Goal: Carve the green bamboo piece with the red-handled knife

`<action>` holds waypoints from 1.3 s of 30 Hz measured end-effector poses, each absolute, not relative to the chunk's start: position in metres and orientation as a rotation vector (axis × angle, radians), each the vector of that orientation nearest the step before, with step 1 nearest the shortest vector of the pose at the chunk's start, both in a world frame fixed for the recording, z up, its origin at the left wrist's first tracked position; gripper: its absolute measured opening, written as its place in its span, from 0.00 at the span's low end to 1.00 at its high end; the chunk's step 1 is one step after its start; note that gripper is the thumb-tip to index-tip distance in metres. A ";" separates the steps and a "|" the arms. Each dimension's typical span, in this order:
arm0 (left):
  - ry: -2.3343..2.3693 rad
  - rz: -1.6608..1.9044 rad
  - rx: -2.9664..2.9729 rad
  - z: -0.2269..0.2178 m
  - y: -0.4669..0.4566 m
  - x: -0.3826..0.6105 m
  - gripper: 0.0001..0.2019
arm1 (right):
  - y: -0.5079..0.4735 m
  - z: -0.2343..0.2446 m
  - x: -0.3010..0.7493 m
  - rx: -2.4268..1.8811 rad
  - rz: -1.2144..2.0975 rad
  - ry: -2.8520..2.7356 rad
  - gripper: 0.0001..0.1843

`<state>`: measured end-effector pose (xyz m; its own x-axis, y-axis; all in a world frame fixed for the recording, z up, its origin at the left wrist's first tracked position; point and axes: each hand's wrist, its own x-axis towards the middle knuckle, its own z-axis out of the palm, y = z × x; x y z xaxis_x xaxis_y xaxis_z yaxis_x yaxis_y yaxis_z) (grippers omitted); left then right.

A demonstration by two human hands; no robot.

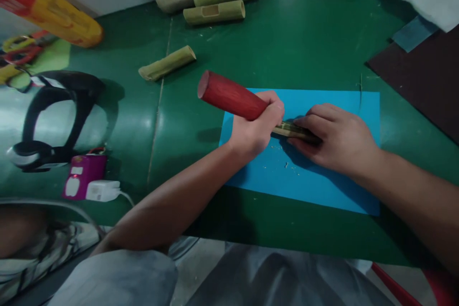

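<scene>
My left hand point(256, 124) is closed around a tool with a thick red wooden handle point(231, 94); its working end is hidden by the hand. The handle slants up and to the left. My right hand point(335, 136) is closed over a narrow bamboo piece point(292, 130), which reaches left to my left hand. Both hands are low over a blue sheet point(340, 196). Small pale shavings point(287, 166) are scattered on the sheet below the bamboo.
A short bamboo tube point(167, 63) lies left of the sheet. Several notched bamboo tubes point(215, 12) rest at the back. A black headset-like strap point(68, 79), a purple box point(85, 177) with a white plug point(103, 190) and scissors point(25, 50) are leftward. A dark board point(416, 81) is at right.
</scene>
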<state>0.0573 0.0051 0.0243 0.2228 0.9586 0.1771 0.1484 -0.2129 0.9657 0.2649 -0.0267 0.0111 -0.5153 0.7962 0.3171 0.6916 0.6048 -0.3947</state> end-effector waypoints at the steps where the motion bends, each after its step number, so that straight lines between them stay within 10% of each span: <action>1: 1.071 1.144 1.559 0.022 0.005 0.058 0.18 | -0.027 0.011 0.265 -1.186 0.290 -2.361 0.14; 39: 1.029 1.140 1.689 0.016 0.006 0.060 0.17 | -0.026 0.011 0.263 -1.176 0.288 -2.363 0.16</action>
